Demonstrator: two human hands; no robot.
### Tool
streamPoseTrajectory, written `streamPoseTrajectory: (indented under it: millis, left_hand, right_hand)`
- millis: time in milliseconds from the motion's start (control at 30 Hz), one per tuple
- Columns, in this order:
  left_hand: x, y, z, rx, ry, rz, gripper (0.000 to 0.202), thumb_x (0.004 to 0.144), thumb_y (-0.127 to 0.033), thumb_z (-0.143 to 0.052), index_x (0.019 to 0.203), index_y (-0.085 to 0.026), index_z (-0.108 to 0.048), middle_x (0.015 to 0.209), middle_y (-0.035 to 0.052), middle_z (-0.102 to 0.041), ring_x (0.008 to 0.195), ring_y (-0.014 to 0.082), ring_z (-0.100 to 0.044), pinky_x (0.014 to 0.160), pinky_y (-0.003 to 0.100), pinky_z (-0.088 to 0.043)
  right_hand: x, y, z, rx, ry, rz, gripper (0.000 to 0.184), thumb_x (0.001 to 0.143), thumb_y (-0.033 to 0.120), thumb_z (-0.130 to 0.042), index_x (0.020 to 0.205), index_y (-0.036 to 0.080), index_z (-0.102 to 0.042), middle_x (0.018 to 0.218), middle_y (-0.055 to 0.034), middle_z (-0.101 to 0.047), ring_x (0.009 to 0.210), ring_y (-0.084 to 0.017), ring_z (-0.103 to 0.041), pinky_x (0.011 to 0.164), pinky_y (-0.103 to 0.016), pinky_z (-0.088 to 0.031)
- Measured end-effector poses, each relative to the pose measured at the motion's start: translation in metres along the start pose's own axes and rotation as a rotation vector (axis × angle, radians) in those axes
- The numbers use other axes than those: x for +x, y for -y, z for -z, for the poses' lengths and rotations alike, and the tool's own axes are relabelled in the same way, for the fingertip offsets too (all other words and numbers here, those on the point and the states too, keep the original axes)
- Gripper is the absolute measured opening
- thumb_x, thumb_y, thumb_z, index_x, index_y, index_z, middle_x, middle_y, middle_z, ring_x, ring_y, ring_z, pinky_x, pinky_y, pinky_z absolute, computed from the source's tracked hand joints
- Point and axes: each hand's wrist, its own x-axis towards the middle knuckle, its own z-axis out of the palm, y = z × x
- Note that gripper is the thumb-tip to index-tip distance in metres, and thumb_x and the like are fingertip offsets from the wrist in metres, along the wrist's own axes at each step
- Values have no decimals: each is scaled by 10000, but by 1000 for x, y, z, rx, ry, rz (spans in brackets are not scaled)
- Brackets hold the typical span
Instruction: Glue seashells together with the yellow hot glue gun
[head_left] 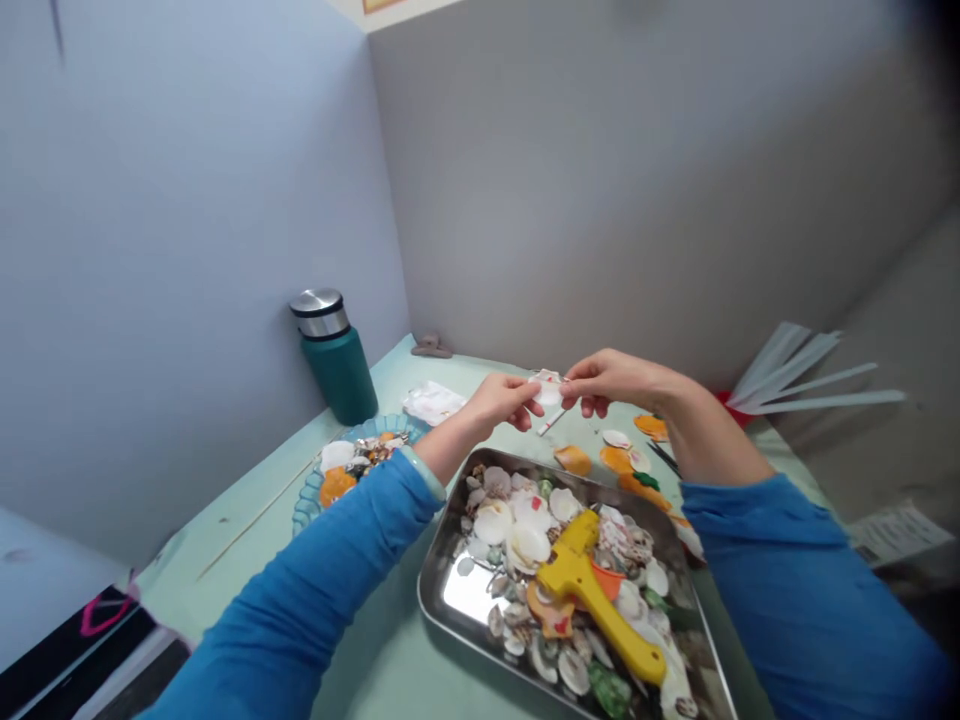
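Observation:
A white seashell (548,390) with small red marks is held up between both hands, above the far part of the table. My left hand (504,402) pinches its left edge between thumb and fingers. On the opposite edge, my right hand (609,382) grips it the same way. Below the hands lies a metal tray (442,560) full of mixed shells. Across those shells rests a yellow glue gun (592,590), its handle toward the lower right. A thin white stick (551,421) with a red mark lies just under the held shell.
At left, a blue glass dish (306,500) holds shells, near a teal bottle (339,370). Orange shells (617,460) lie beyond the tray. White strips (795,375) stick out at right. A crumpled white packet (433,402) and long thin stick (259,515) lie at left. Grey partitions (600,200) stand behind.

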Motion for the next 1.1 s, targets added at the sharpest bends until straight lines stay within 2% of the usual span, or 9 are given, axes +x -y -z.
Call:
streamPoseTrajectory:
  millis: [100, 167, 267, 367, 533, 733, 833, 967, 1100]
  left_hand:
    - [-3, -2, 3, -7, 42, 30, 214, 842, -276, -538, 717, -105, -570, 661, 53, -649, 383, 58, -504, 435, 210, -421]
    - [0, -2, 3, -14, 62, 44, 200, 845, -259, -529, 726, -103, -565, 639, 40, -640, 374, 57, -494, 437, 210, -424]
    - [11, -2, -5, -43, 79, 33, 181, 848, -229, -510, 720, -106, -548, 622, 27, -628, 364, 52, -480, 435, 203, -423]
    - [24, -1, -20, -70, 134, 25, 144, 832, -178, -503, 711, -108, -540, 619, 25, -618, 371, 52, -485, 438, 198, -428]
    - [39, 0, -58, -100, 231, 76, 70, 783, -133, -532, 719, -107, -542, 604, 27, -613, 379, 52, -493, 482, 206, -459]
    - [30, 1, -100, -76, 390, 99, 66, 816, -160, -484, 796, -113, -525, 607, 21, -607, 385, 67, -498, 468, 224, -468]
    - [27, 6, -109, -59, 417, 68, 30, 780, -144, -532, 783, -114, -527, 618, 24, -616, 401, 60, -501, 475, 208, -463]
    - [31, 9, -106, 37, 364, 13, 57, 754, -135, -542, 804, -117, -522, 635, 37, -635, 377, 63, -495, 447, 211, -448]
    - [21, 1, -70, 155, 301, -61, 105, 738, -194, -577, 778, -133, -502, 655, 44, -651, 376, 77, -505, 406, 207, -414]
  right_hand:
    - [-17, -1, -5, 53, -35, -23, 376, 708, 476, -641, 902, 157, -686, 881, -76, -693, 614, -113, -595, 527, -229, -477]
    - [-31, -4, -9, 53, -124, -72, 447, 701, 501, -633, 980, 154, -674, 908, -83, -687, 630, -121, -599, 526, -235, -469]
    - [-54, -11, -22, -9, -262, -169, 462, 717, 535, -600, 948, 140, -669, 882, -88, -685, 616, -127, -594, 521, -236, -456]
    - [-82, -13, -49, -136, -241, -291, 422, 753, 541, -553, 824, 139, -658, 720, -55, -663, 555, -131, -574, 503, -235, -436]
    - [-134, 6, -106, -179, -242, -360, 324, 816, 458, -496, 858, 175, -647, 724, -20, -650, 550, -125, -573, 528, -227, -420]
    - [-176, 13, -151, -123, -578, -449, 348, 869, 433, -416, 790, 161, -619, 696, -29, -654, 580, -134, -574, 556, -232, -422]
    - [-179, 6, -166, -170, -707, -431, 337, 905, 381, -356, 891, 167, -616, 722, -26, -658, 550, -118, -559, 569, -235, -419]
    - [-173, 2, -178, -474, -612, -318, 250, 886, 346, -437, 971, 204, -624, 904, -59, -669, 816, -177, -611, 713, -271, -417]
    - [-163, 9, -176, -626, -453, -350, 327, 777, 470, -582, 956, 196, -588, 881, -81, -673, 831, -253, -624, 669, -302, -409]
